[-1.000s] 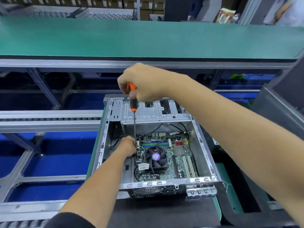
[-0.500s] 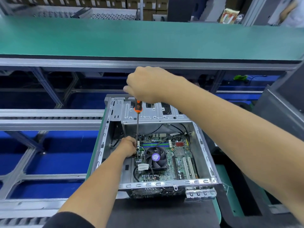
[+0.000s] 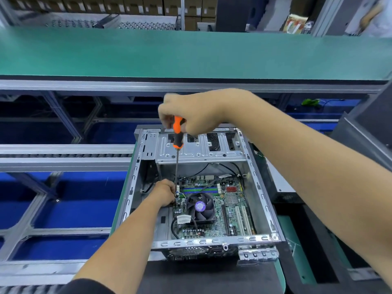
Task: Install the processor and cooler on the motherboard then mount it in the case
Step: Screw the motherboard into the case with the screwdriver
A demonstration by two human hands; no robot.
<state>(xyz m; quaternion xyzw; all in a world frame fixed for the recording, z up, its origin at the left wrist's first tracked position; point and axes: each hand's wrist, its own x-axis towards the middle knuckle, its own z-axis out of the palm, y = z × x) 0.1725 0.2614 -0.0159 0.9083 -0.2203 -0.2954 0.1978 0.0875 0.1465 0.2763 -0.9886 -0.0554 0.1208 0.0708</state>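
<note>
The case (image 3: 263, 200) stands open on top. Its left inner edge is crowded — the left hand (image 3: 164, 195), screwdriver (image 3: 177, 145) shaft and cooler (image 3: 200, 206) fill it. The right side stays freer — only low motherboard (image 3: 231, 200) slots, the drive cage (image 3: 201, 147) roofing the far end.

Your two bare forearms reach into view, with no gloves, rings, watch or wrist strap on either. Your left hand (image 3: 164, 193) and right hand (image 3: 191, 112) are uncovered. A dark, black-looking sleeve (image 3: 84, 287) ends on your left arm near the elbow; your right arm shows no sleeve.
</note>
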